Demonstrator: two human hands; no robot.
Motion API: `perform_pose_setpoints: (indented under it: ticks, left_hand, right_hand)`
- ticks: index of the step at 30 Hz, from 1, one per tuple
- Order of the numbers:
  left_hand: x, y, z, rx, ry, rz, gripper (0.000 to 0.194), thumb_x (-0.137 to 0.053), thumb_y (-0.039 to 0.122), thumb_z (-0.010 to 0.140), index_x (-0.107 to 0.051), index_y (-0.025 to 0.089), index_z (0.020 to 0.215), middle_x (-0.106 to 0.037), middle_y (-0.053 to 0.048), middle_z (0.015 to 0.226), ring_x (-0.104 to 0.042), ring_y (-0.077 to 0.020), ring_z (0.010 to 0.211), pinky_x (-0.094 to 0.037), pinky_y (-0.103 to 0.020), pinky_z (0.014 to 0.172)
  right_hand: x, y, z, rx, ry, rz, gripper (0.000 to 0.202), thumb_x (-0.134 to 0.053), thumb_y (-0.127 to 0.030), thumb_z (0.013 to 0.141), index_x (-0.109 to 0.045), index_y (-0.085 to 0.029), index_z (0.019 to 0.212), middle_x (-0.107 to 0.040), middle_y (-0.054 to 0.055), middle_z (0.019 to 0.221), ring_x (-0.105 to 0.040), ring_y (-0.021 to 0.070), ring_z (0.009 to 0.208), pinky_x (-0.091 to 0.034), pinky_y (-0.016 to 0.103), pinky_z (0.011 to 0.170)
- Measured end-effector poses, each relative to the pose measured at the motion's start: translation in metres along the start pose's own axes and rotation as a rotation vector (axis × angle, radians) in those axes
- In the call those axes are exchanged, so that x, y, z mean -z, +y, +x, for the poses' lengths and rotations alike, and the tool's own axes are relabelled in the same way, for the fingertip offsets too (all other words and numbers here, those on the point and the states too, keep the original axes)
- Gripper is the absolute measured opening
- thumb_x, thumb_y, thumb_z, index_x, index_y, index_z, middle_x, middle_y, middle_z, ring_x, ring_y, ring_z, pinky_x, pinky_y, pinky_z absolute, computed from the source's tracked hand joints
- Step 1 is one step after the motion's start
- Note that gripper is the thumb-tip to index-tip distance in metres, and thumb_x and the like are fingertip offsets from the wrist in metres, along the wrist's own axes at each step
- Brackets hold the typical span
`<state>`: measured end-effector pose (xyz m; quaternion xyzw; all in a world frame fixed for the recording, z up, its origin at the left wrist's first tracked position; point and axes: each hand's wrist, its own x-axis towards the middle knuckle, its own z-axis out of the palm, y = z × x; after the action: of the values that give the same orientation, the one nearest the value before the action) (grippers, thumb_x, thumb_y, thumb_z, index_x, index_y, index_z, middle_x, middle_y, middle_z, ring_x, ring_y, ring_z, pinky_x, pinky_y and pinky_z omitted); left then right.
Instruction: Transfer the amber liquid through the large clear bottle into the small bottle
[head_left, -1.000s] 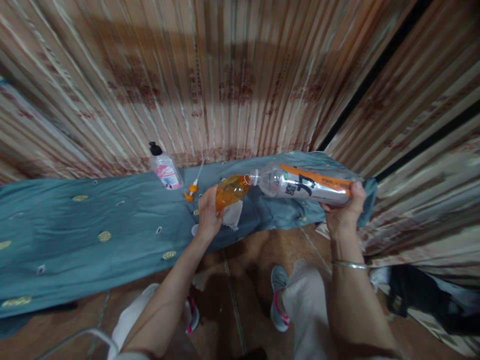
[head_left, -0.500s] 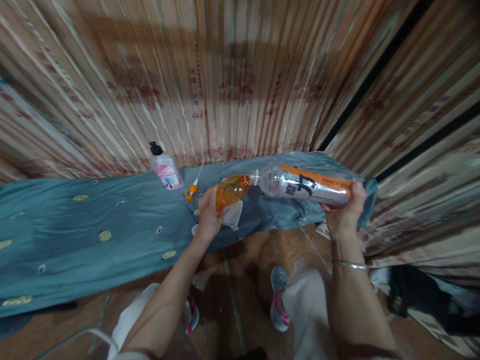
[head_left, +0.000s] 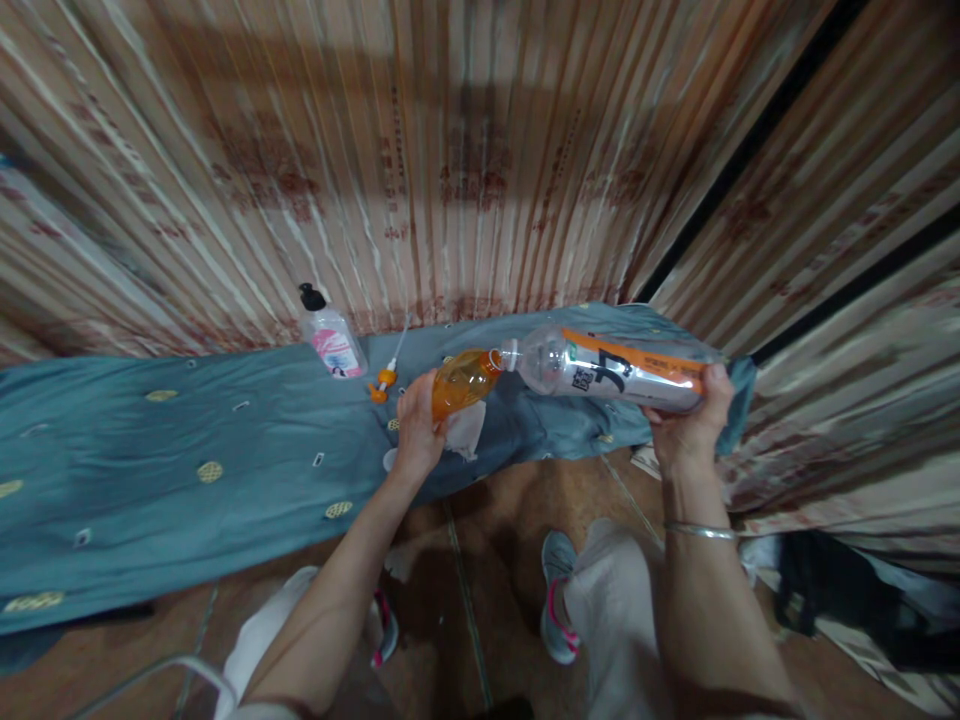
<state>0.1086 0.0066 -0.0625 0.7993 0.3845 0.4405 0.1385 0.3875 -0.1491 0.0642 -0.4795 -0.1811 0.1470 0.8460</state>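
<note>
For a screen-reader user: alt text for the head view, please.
The right hand tips a large clear bottle mouth-to-mouth into a small orange bottle held by the left hand, over a teal cloth with a pump bottle.

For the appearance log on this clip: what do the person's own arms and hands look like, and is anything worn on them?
Both forearms are bare, with no sleeves or gloves in view. The left hand shows no ring, watch or band. The right hand has a thin silver-coloured bangle around its wrist. No markings are visible on either arm.
</note>
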Motion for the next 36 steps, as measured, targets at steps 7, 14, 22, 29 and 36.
perform_pose_setpoints:
  ticks: [7, 14, 22, 29, 36]
  left_hand:
    - [-0.0014, -0.0039, -0.0011, -0.021, 0.003, 0.003, 0.070, -0.060, 0.030, 0.087, -0.036, 0.019, 0.151, -0.054, -0.019, 0.147, -0.051, -0.0350, 0.139, -0.037, -0.057, 0.118]
    - [-0.0019, -0.0033, -0.0014, -0.032, 0.023, -0.002, 0.071, -0.062, 0.028, 0.086, -0.037, 0.019, 0.151, -0.055, -0.019, 0.146, -0.052, -0.0352, 0.138, -0.038, -0.057, 0.117]
    - [-0.0017, -0.0017, -0.0011, -0.002, 0.016, 0.001, 0.070, -0.063, 0.029, 0.086, -0.038, 0.021, 0.151, -0.056, -0.017, 0.146, -0.052, -0.0343, 0.138, -0.039, -0.057, 0.117]
    - [-0.0010, -0.0009, -0.0010, 0.001, 0.019, 0.000, 0.070, -0.062, 0.026, 0.085, -0.038, 0.020, 0.150, -0.056, -0.017, 0.146, -0.053, -0.0340, 0.137, -0.038, -0.058, 0.118]
    - [-0.0014, -0.0020, -0.0008, -0.022, 0.010, -0.014, 0.070, -0.061, 0.027, 0.086, -0.037, 0.019, 0.151, -0.055, -0.019, 0.147, -0.051, -0.0346, 0.138, -0.037, -0.058, 0.118]
  right_hand:
    - [-0.0003, 0.0004, 0.0006, -0.002, 0.010, 0.003, 0.042, -0.066, -0.062, 0.066, -0.063, -0.023, 0.082, -0.061, -0.004, 0.072, -0.049, 0.0090, 0.050, -0.023, 0.016, 0.029]
    - [0.0001, 0.0006, 0.0005, 0.002, 0.003, -0.005, 0.043, -0.066, -0.062, 0.067, -0.064, -0.022, 0.083, -0.061, -0.003, 0.072, -0.049, 0.0092, 0.050, -0.022, 0.016, 0.029]
    - [-0.0003, 0.0003, -0.0002, -0.001, 0.012, 0.005, 0.042, -0.065, -0.062, 0.068, -0.063, -0.023, 0.084, -0.061, -0.003, 0.073, -0.050, 0.0095, 0.051, -0.022, 0.016, 0.030]
    - [0.0002, 0.0009, 0.0010, 0.011, 0.003, 0.000, 0.042, -0.066, -0.062, 0.068, -0.062, -0.023, 0.083, -0.061, -0.003, 0.073, -0.050, 0.0098, 0.052, -0.021, 0.016, 0.031]
    - [0.0002, 0.0003, 0.0014, 0.015, -0.007, -0.002, 0.042, -0.066, -0.062, 0.066, -0.063, -0.023, 0.083, -0.061, -0.003, 0.071, -0.049, 0.0097, 0.051, -0.022, 0.016, 0.030]
